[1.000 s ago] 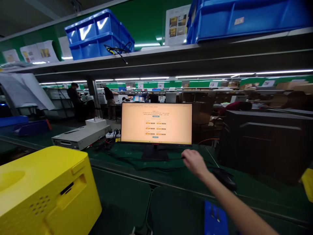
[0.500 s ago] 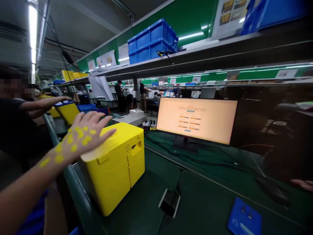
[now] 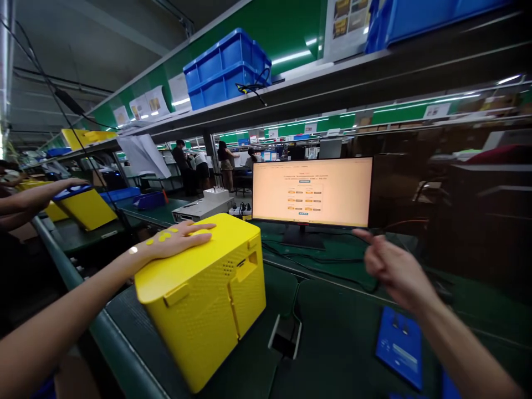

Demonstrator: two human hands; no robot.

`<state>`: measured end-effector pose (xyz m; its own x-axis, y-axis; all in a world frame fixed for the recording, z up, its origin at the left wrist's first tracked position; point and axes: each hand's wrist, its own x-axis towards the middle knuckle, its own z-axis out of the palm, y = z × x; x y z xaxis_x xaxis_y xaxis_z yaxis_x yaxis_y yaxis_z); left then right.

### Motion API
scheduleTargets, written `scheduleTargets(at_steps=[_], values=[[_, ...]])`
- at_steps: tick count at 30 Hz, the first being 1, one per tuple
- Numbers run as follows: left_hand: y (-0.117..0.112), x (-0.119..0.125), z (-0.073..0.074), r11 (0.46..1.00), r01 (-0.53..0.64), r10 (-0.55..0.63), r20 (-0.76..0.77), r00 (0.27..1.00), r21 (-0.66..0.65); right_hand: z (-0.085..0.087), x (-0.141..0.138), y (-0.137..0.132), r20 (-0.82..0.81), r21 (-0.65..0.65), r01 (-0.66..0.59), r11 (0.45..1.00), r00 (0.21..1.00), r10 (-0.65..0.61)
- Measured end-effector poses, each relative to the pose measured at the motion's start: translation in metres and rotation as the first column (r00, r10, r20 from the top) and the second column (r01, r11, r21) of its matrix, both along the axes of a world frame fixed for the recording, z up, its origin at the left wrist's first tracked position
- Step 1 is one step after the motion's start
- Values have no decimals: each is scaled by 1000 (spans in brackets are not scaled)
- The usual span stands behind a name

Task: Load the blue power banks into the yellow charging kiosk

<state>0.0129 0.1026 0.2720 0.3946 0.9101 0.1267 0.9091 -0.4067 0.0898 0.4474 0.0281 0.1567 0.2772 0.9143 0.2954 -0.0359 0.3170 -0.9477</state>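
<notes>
Head camera view: the left hand (image 3: 178, 239) lies flat on top of a yellow box (image 3: 203, 293), fingers spread and palm down, pressing on the lid rather than gripping anything. This box stands at the lower centre of the frame, on the near edge of the green desk (image 3: 332, 338), with its perforated side and two small latches turned toward the camera. The right hand (image 3: 390, 269) hangs in the air at centre right, holding nothing, its fingers loosely curled with the forefinger stretched out toward the left, apart from everything below it. Under that hand a blue card (image 3: 399, 346) lies flat on the desk. Between box and card there is a small rectangular slot (image 3: 286, 337) in the desk mat. Behind them a monitor (image 3: 311, 191) shows a pale orange page with rows of small buttons; its text is too small to read.

Judging by the pose, the step in hand is steadying the box with the left palm while the right hand moves in over the desk. A sensible next move would call for the right hand to come to the box's latched side while the left keeps it from sliding off the desk edge.

At the far left, another person's hands (image 3: 70, 183) rest on a second yellow box (image 3: 85, 206).
</notes>
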Motion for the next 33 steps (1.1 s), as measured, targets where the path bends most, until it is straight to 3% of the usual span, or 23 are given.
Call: scheduleTargets(at_steps=[1,2,4,6,9,11,13,16,19,21,24,28,30,33], values=[[-3,11,1,1000,5,-5,-7,1000,17,0,-30,3,243,23,69,997,967,-72],[-6,20,3,999,3,-3,-15,1000,35,-1,-57,4,454,72,86,994,884,-109],[-14,36,7,995,-5,6,-16,1000,100,-5,-98,3,682,145,-12,989,726,-91],[-30,53,11,972,20,-19,-7,1000,234,-10,-119,-5,726,192,-129,973,686,-53],[-71,87,2,886,251,-238,-81,968,390,-9,-124,-24,607,363,-105,926,780,-150],[-96,112,-21,836,477,-424,-231,875,270,-3,-119,-40,533,442,-57,895,819,-211],[-109,132,-54,779,587,-488,-375,788,221,5,-113,-54,547,410,-107,906,824,-150],[-107,145,-100,718,646,-457,-526,717,257,11,-113,-65,635,229,-299,926,767,91],[-98,145,-125,677,662,-418,-572,705,321,8,-117,-64,667,41,-374,926,701,254],[-98,146,-128,681,673,-412,-608,679,290,6,-119,-60,676,-40,-361,932,677,291],[-105,149,-128,732,650,-357,-698,621,205,4,-124,-56,725,-117,-327,938,617,306],[-109,151,-139,785,607,-303,-777,551,124,1,-132,-58,778,-144,-325,935,546,310],[-106,146,-146,787,606,-339,-744,576,111,-1,-135,-63,788,-127,-348,929,534,307],[-106,128,-143,818,561,-406,-560,722,130,-2,-133,-66,746,-79,-378,922,591,306]])
